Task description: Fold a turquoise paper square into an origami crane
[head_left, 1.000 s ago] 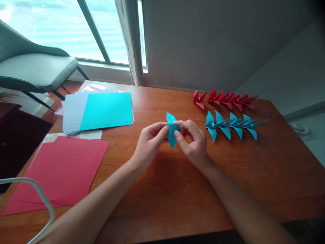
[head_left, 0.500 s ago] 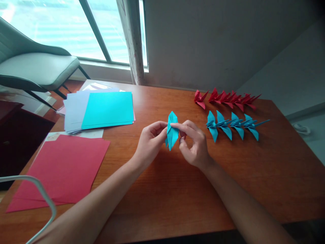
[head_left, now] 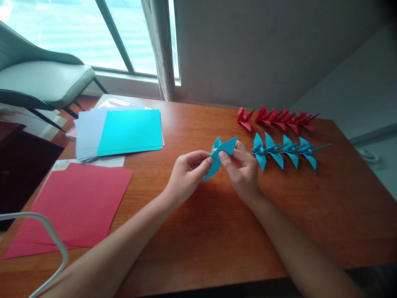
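A folded blue origami piece (head_left: pixel 228 147) with pointed flaps is held above the table between both hands. My left hand (head_left: pixel 190 171) pinches its left side between thumb and fingers. On its right flap, my right hand (head_left: pixel 242 167) presses the thumb in front, with the fingers curled behind the paper. Part of the piece is hidden by the fingertips. To the right of my right hand lies a row of several blue paper cranes (head_left: pixel 290 150), nested one behind another. Behind them is a row of red paper cranes (head_left: pixel 283 118), with a single red crane (head_left: pixel 245 118) at its left end.
Blue paper sheets (head_left: pixel 130 132) lie on pale sheets (head_left: pixel 88 134) at the back left of the wooden table (head_left: pixel 186 248). Nearer stand red sheets (head_left: pixel 74 207), stacked flat. A white cable-like loop (head_left: pixel 51 231) crosses the lower left corner. A chair (head_left: pixel 46 80) is beyond the table.
The blue origami piece has turned from upright to slanted, its right flap now swung up to the right. My right hand went from a pointing index finger to a thumb grip on that flap.
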`<state>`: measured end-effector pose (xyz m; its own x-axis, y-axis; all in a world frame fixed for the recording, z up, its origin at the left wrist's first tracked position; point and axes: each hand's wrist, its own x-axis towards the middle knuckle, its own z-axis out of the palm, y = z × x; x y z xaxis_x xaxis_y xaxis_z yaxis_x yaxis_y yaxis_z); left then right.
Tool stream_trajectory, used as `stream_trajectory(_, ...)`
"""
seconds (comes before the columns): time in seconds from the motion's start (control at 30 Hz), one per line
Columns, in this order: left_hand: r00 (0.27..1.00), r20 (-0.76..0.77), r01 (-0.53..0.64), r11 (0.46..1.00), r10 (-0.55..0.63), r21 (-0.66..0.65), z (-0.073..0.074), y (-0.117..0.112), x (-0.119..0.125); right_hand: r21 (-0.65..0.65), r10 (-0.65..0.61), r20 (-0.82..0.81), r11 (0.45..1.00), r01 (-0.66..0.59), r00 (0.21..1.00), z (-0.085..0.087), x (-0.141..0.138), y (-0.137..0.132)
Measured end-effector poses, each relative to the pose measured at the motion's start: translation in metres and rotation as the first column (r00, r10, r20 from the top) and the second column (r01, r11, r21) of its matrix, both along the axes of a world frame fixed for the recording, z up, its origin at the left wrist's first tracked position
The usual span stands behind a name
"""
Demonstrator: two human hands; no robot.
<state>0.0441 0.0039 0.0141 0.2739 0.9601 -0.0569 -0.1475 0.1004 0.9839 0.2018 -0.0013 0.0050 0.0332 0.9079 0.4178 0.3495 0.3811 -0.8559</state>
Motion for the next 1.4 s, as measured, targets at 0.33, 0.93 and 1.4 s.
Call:
stream_trajectory(0.33, 0.999, 0.033, -0.034, 0.997, 0.036, -0.074, -0.003, 0.0, -0.002, 0.024, 0.04, 0.01, 0.999, -0.04, 0.999, 0.001, -0.001, -0.001)
stream_trajectory(0.93, 0.977, 0.199, -0.041, 0.981, 0.08, -0.192, -0.008, 0.003, -0.001, 0.329, -0.012, 0.402, 0.935, -0.132, 0.916, -0.006, 0.004, 0.003)
stream_trajectory(1.4, 0.949, 0.265, -0.106, 0.966, 0.169, -0.235, -0.006, 0.006, -0.003, 0.384, -0.076, 0.436, 0.917, -0.109, 0.897, -0.003, 0.004, -0.002)
